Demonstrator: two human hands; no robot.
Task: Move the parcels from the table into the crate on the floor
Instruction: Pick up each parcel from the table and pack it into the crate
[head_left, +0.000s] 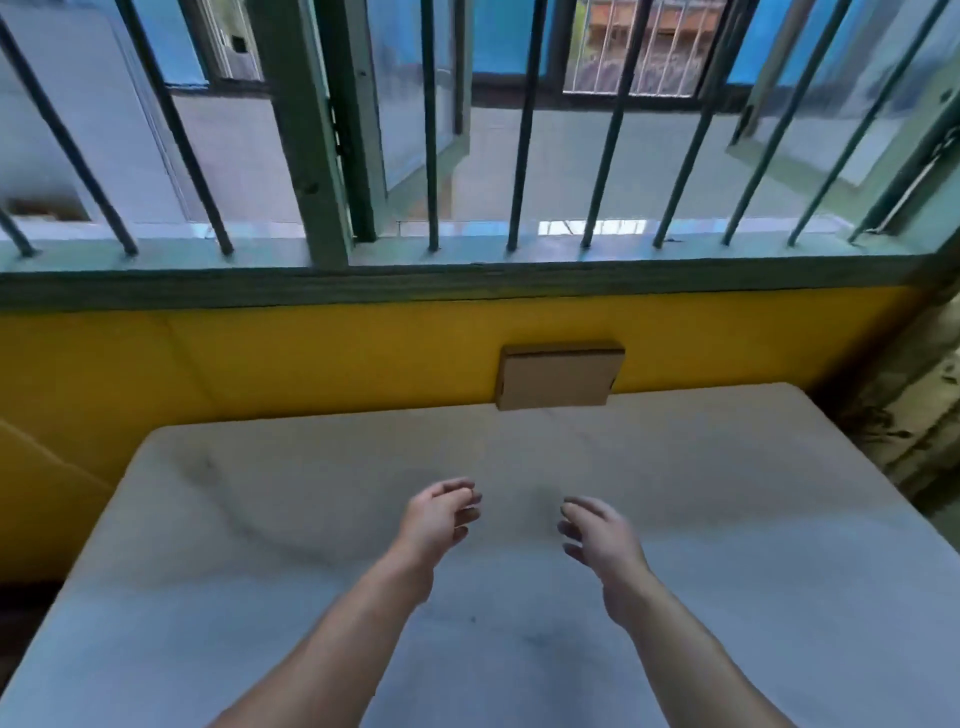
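Note:
One flat brown cardboard parcel (560, 375) lies at the far edge of the white marble table (260, 519), against the yellow wall. My left hand (441, 517) and my right hand (597, 532) hover over the middle of the table, palms facing each other, fingers loosely curled and holding nothing. Both hands are well short of the parcel. No crate is in view.
A yellow wall (311, 353) runs behind the table, topped by a green window sill with dark vertical bars (519, 156). A patterned curtain (914, 395) hangs at the right. Dark floor shows at the left of the table.

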